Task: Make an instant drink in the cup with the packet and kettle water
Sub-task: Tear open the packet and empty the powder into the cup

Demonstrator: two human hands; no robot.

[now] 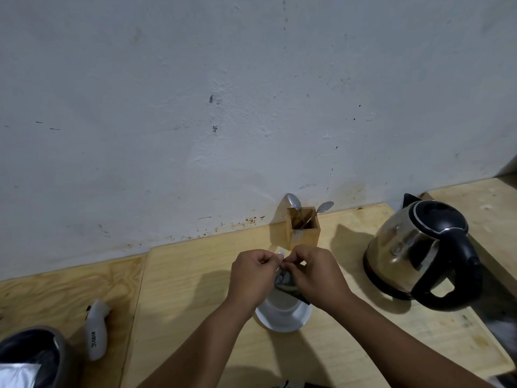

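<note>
A dark, silvery drink packet [286,282] hangs between both hands above a white cup [281,305] that stands on a white saucer [291,323]. My left hand [253,275] and my right hand [313,271] each pinch the packet's top edge with closed fingers, side by side. The cup is partly hidden by my hands and the packet. A steel kettle [405,247] with a black lid and handle sits on its base to the right of the cup, untouched.
A wooden holder with spoons [303,226] stands against the white wall behind the cup. On the wooden counter [181,289] to the left lies a white sachet [96,333]. A dark lined bin [30,357] is at the bottom left corner.
</note>
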